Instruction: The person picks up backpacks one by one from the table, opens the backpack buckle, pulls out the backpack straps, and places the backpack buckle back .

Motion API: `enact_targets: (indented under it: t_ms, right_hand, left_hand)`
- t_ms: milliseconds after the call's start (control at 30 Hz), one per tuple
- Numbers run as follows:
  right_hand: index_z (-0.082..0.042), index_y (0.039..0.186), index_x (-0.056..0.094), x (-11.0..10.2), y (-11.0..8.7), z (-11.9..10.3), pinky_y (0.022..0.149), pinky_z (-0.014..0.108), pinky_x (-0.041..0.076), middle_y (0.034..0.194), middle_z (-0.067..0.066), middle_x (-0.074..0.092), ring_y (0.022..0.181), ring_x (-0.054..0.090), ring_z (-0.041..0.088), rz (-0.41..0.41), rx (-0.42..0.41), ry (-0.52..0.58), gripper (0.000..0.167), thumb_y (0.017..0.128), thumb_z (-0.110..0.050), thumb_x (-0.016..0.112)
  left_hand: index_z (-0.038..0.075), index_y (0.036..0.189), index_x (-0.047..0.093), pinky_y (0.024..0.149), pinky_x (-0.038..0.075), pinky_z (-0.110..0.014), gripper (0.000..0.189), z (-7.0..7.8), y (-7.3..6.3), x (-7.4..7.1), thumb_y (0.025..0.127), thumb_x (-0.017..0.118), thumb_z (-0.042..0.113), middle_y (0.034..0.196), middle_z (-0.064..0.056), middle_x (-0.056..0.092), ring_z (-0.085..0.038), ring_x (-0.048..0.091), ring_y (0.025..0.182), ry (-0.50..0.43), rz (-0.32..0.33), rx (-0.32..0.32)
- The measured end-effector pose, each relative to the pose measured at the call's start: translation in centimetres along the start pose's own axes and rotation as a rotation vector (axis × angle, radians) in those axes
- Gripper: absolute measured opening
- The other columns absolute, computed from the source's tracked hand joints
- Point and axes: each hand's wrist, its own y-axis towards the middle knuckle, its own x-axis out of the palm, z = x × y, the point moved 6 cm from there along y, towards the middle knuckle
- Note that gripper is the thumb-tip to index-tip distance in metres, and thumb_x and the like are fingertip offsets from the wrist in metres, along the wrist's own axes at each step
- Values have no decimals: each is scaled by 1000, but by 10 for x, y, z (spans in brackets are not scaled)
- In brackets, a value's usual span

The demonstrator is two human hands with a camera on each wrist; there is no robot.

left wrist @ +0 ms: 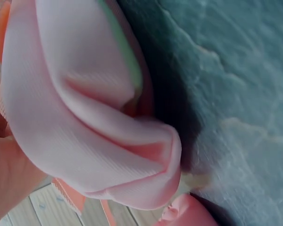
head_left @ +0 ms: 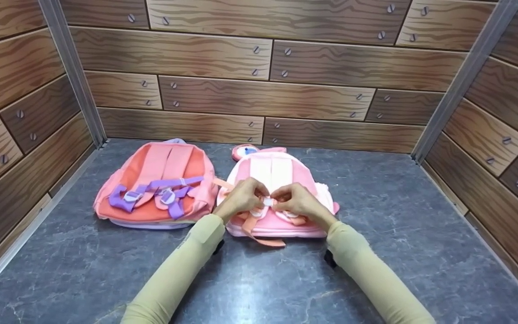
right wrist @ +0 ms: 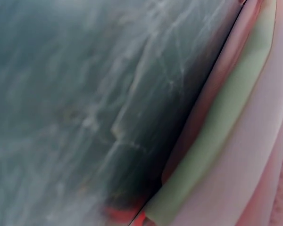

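A small pink and white backpack (head_left: 301,227) lies on the table with its shoulder-strap side facing up. Over its middle, my left hand (head_left: 246,196) and right hand (head_left: 298,200) meet, pinching a white buckle (head_left: 268,201) from either side. Orange straps (head_left: 251,225) hang below the hands, one end reaching the tabletop. In the left wrist view, part of my left hand (left wrist: 12,176) shows beside the pale folded fabric (left wrist: 94,141). The right wrist view holds the backpack's side with a pale green strip (right wrist: 221,136); my right hand is out of that view.
Left of it lies a coral backpack (head_left: 151,180) with purple straps (head_left: 176,182) and buckles across its back. A pink piece with an eye (head_left: 244,151) pokes out behind the pink backpack. Wood-patterned walls (head_left: 259,58) enclose the dark marbled table (head_left: 421,243) at the back and sides.
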Motion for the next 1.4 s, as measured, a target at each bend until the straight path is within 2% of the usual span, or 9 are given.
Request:
enact_targets:
  t_ms: [167, 433, 533, 733, 833, 967, 1133, 1400]
  right_hand:
    - [-2, 104, 74, 1, 1, -3, 63, 16, 45, 87, 7, 72, 72, 57, 5, 15, -9, -86, 32, 75, -9, 83]
    - [-8, 96, 75, 3, 0, -8, 64, 19, 43, 77, -4, 67, 70, 54, 6, 53, 2, -166, 24, 73, -12, 83]
    - [-11, 92, 76, 3, 1, -8, 66, 20, 43, 76, -4, 68, 70, 55, 6, 72, 13, -178, 20, 73, -14, 83]
    - [-15, 91, 78, 3, 2, -7, 65, 22, 45, 83, -3, 74, 70, 58, 7, 69, 53, -194, 19, 74, -20, 85]
    - [-15, 90, 78, 3, 2, -6, 62, 23, 44, 81, -2, 74, 68, 57, 7, 59, 36, -194, 17, 75, -19, 84]
    - [-14, 90, 78, 2, 3, -7, 64, 23, 45, 78, -2, 72, 68, 57, 7, 52, 4, -200, 16, 75, -17, 83]
    - [-13, 89, 75, 5, 4, -8, 67, 24, 45, 78, -3, 67, 71, 56, 9, 48, 4, -214, 20, 72, -16, 85]
    - [-14, 86, 76, 4, 3, -8, 65, 24, 45, 77, -3, 70, 69, 56, 8, 88, 1, -216, 17, 72, -19, 86]
  left_hand:
    - [-1, 95, 75, 57, 42, -17, 31, -1, 0, 1, 68, 65, -13, 87, -13, 73, -11, 53, 71, 2, -3, -6]
    - [-2, 94, 74, 56, 42, -17, 29, -2, 0, 0, 68, 69, -12, 86, -15, 72, -10, 52, 67, -19, -9, 35]
    - [-3, 95, 74, 57, 43, -17, 28, -2, 1, -1, 69, 70, -12, 87, -14, 72, -10, 53, 68, -13, -15, 37]
    - [-2, 92, 74, 55, 40, -18, 21, 0, 1, -3, 73, 73, -8, 78, -9, 69, -9, 51, 65, 77, -56, 67]
    - [-2, 93, 74, 54, 40, -17, 20, 0, 3, -3, 74, 74, -7, 78, -10, 69, -9, 51, 64, 101, -91, 86]
    - [-2, 97, 75, 59, 43, -16, 22, -2, 6, -3, 75, 76, -6, 84, -13, 71, -8, 53, 67, 96, -107, 105]
    - [-2, 100, 74, 63, 46, -17, 25, -9, 7, -4, 76, 76, -5, 88, -14, 72, -8, 56, 72, 39, -130, 97]
    - [-8, 107, 70, 67, 50, -17, 33, -21, 8, -4, 74, 72, -13, 98, -23, 71, -10, 58, 75, -189, -176, 13]
